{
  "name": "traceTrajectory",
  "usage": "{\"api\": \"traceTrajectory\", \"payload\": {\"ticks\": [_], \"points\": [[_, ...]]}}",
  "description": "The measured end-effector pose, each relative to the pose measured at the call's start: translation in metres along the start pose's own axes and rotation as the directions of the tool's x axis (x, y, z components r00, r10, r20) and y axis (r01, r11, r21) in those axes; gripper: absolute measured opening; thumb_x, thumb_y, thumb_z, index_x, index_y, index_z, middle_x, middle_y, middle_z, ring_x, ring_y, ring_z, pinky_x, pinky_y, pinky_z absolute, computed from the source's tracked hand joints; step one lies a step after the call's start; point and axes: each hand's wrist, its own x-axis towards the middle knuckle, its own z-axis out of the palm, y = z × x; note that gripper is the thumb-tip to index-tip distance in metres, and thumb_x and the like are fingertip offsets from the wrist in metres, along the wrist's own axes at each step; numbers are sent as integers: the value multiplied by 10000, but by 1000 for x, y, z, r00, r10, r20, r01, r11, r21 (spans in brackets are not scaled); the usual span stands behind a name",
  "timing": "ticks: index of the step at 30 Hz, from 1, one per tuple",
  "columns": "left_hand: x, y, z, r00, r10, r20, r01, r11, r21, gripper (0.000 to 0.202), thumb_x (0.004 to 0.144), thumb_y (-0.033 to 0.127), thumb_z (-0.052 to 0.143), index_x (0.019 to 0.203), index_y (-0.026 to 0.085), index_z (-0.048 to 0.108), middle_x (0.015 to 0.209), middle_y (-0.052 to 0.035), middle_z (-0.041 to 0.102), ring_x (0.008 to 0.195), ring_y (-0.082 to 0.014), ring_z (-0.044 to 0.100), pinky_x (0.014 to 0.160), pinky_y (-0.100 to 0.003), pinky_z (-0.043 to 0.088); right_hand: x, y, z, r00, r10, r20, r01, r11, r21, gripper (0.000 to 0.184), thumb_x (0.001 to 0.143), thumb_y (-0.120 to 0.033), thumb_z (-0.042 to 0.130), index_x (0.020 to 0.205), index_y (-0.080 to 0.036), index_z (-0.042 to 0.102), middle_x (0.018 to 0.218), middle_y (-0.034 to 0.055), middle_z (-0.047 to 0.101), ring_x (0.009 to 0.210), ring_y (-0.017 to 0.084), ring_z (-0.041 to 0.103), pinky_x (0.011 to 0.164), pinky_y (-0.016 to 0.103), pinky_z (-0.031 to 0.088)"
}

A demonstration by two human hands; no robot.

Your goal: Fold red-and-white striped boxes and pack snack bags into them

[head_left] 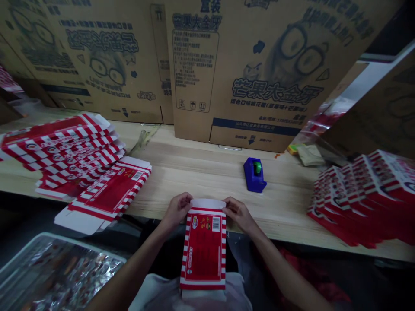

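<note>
Fingers (185,201) of the left hand (177,211) are closed on the top left corner of a red carton (203,250) with white-striped edges, thumb and fingertips pinching it just beside its white top flap. The right hand (239,214) grips the top right corner the same way. The carton is held upright over the person's lap, its top edge level with the near edge of the wooden surface (201,168). On the surface, a blue tape dispenser (255,174) sits just beyond the right hand. A fanned pile of flat cartons (68,151) lies to the left, and a row of folded cartons (363,194) to the right. Large printed cardboard boxes (259,73) stand behind. A tray of foil packets (55,272) sits lower left.
</note>
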Motion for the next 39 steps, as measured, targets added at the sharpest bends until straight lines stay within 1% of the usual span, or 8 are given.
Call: {"api": "traceTrajectory", "payload": {"ticks": [6, 10, 14, 17, 23, 29, 33, 39], "points": [[5, -4, -3, 998, 57, 22, -59, 990, 126, 203, 659, 227, 673, 846, 148, 680, 654, 25, 603, 596, -104, 535, 568, -200, 410, -5, 14, 3, 992, -83, -92, 69, 988, -141, 396, 838, -436, 615, 1158, -207, 661, 1096, 61, 694, 973, 216, 636, 858, 344, 508], [5, 1, -6, 996, 51, 79, -63, 985, 159, 234, 673, 300, 692, 841, 142, 729, 772, -43, 703, 714, -169, 620, 651, -250, 485, -5, 12, 4, 993, -94, -77, 81, 985, -151, 344, 847, -443, 606, 1093, -229, 715, 1151, 55, 695, 1089, 255, 623, 996, 424, 464], [-2, 6, -13, 977, 83, 195, -134, 954, 268, 278, 778, 374, 642, 905, 154, 755, 878, -81, 733, 801, -200, 641, 724, -276, 498, -6, 11, 4, 990, -111, -85, 95, 981, -169, 313, 847, -453, 608, 1024, -234, 745, 1075, 54, 724, 1020, 256, 662, 949, 422, 506], [-4, 8, -14, 971, 117, 210, -190, 909, 371, 294, 816, 390, 607, 733, 147, 750, 731, -62, 689, 691, -159, 599, 654, -242, 464, -9, 8, 5, 989, -141, -51, 127, 969, -210, 293, 866, -432, 594, 1010, -231, 751, 1048, 66, 731, 989, 249, 673, 912, 400, 524], [-3, 10, -11, 982, 70, 178, -132, 920, 369, 217, 716, 354, 688, 751, 150, 754, 765, -81, 679, 725, -185, 623, 644, -260, 483, -11, -7, 7, 996, -90, 15, 91, 979, -181, 310, 872, -445, 580, 932, -200, 761, 1014, 83, 736, 946, 239, 677, 850, 370, 535], [-2, 16, -9, 982, 46, 185, -115, 918, 380, 196, 615, 261, 716, 774, 150, 742, 753, -52, 664, 662, -151, 577, 588, -236, 458, -5, -13, 6, 998, 46, 38, -41, 992, -120, 258, 693, -379, 754, 836, -164, 743, 875, 81, 747, 797, 231, 689, 733, 346, 552], [2, 28, -6, 982, -21, 190, -44, 943, 329, 186, 612, 256, 710, 753, 136, 724, 643, -21, 654, 559, -119, 530, 533, -215, 405, -1, -26, 5, 997, 68, -21, -70, 989, -132, 275, 650, -305, 769, 869, -160, 688, 796, 56, 734, 746, 206, 684, 684, 311, 544], [6, 36, -4, 980, -37, 195, -25, 952, 306, 157, 636, 285, 708, 672, 135, 684, 584, -17, 632, 528, -123, 538, 513, -218, 397, 4, -33, 1, 997, 69, 28, -63, 984, -165, 278, 697, -350, 739, 871, -155, 643, 720, 34, 713, 663, 179, 666, 627, 279, 519]]}}
